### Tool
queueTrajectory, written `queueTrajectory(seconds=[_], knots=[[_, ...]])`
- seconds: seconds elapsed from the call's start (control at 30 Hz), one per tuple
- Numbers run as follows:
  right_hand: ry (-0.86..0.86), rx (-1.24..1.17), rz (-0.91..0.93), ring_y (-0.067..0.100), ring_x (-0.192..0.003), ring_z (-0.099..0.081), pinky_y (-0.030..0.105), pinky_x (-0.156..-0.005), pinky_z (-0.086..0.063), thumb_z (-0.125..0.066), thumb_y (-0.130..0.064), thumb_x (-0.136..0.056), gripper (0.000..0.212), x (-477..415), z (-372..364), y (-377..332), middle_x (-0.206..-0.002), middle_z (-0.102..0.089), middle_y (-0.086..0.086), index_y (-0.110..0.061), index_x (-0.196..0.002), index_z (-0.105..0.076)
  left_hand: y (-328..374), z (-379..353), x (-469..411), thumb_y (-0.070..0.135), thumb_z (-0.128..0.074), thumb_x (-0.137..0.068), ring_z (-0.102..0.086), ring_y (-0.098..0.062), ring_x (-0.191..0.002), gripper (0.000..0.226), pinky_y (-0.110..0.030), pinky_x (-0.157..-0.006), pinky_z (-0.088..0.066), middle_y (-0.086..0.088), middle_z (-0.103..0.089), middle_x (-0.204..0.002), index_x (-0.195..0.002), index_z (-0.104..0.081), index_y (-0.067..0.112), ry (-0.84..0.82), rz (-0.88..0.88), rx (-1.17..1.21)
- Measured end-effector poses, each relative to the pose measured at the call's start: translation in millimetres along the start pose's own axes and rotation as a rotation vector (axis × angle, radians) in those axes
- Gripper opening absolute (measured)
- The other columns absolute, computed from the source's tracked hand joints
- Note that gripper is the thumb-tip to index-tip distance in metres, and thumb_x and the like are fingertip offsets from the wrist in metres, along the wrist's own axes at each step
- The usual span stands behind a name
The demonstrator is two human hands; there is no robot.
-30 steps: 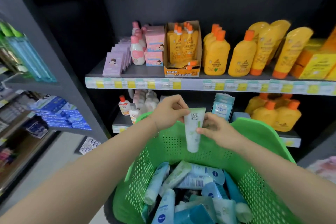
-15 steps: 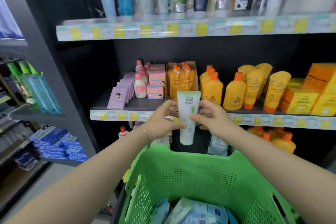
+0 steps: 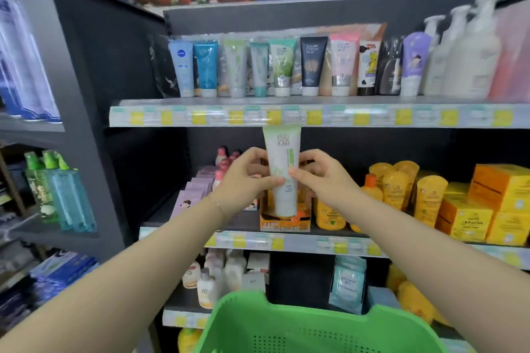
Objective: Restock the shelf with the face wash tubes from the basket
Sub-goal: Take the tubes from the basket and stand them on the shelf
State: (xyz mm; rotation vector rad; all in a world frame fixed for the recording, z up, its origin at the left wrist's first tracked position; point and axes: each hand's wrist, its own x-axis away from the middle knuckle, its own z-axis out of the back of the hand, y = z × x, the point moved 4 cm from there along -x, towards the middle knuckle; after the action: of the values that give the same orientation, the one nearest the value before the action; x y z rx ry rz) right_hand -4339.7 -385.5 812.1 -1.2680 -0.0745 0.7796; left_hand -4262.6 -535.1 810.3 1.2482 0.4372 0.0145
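Both hands are gripping one tube: the left hand (image 3: 246, 178) is pinching its left side, thumb in front and fingers curled behind, and the right hand (image 3: 324, 178) is doing the same on its right side. A dark rack (image 3: 120, 94) is filling the view, its upper shelf (image 3: 329, 117) running across above the hands. A green basket (image 3: 286, 324) is sitting at the bottom edge, well below them. Orange boxes (image 3: 493, 203) and yellow bottles (image 3: 398, 189) are standing on the middle shelf to the right. A row of tubes (image 3: 258, 66) is standing cap-down on the upper shelf. The held tube (image 3: 282, 172), pale with green marks, is hanging upright, cap down, its flat end reaching the upper shelf's price strip; whether they touch is unclear
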Motion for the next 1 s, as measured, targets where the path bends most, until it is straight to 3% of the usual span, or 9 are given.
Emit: queueTrajectory(seconds=[0.33, 0.53, 0.67, 0.83, 1.0], knots=[[-0.009, 0.04, 0.044, 0.01, -0.079, -0.069, 0.016, -0.06, -0.048, -0.061, -0.024, -0.094, 0.022, -21, 10, -34, -0.095, -0.071, 0.005, -0.019, -0.115, -0.058, 43, 9, -14, 0.002, -0.069, -0.085, -0.067, -0.006, -0.061, 0.037, -0.016, -0.052, -0.049, -0.017, -0.068, -0.094, -0.119, -0.054, 0.005, 0.014, -0.034, 0.063], [0.007, 0.026, 0.075, 0.015, -0.079, -0.068, 0.026, -0.066, -0.053, -0.059, -0.025, -0.096, 0.018, -37, 10, -55, -0.095, -0.071, 0.006, -0.021, -0.114, -0.058, 53, 22, -28, 0.004, -0.074, -0.082, -0.072, -0.024, -0.085, 0.035, -0.038, -0.072, -0.059, -0.013, -0.073, -0.098, -0.113, -0.059, 0.01, 0.077, -0.056, 0.12], [0.041, 0.07, 0.106, 0.015, -0.08, -0.067, 0.021, -0.061, -0.047, -0.059, -0.025, -0.096, 0.022, -55, 6, -73, -0.098, -0.07, 0.007, -0.016, -0.114, -0.053, 71, 37, -36, 0.006, -0.073, -0.083, -0.067, -0.008, -0.066, 0.034, -0.02, -0.052, -0.048, -0.01, -0.072, -0.092, -0.113, -0.059, 0.014, 0.126, -0.085, 0.095], [0.094, 0.054, 0.133, 0.014, -0.075, -0.064, 0.02, -0.058, -0.045, -0.06, -0.023, -0.095, 0.02, -83, -3, -102, -0.099, -0.069, 0.01, -0.014, -0.11, -0.052, 94, 65, -52, 0.014, -0.073, -0.084, -0.068, -0.013, -0.078, 0.033, -0.03, -0.069, -0.05, -0.007, -0.073, -0.102, -0.113, -0.059, 0.019, 0.142, -0.12, 0.002], [0.126, 0.027, 0.156, 0.008, -0.068, -0.064, 0.019, -0.056, -0.045, -0.059, -0.022, -0.096, 0.017, -109, -13, -136, -0.093, -0.069, 0.005, -0.013, -0.109, -0.052, 117, 97, -73, 0.015, -0.074, -0.083, -0.068, -0.012, -0.074, 0.034, -0.029, -0.068, -0.051, -0.005, -0.073, -0.097, -0.115, -0.06, 0.016, 0.167, -0.154, -0.011]])
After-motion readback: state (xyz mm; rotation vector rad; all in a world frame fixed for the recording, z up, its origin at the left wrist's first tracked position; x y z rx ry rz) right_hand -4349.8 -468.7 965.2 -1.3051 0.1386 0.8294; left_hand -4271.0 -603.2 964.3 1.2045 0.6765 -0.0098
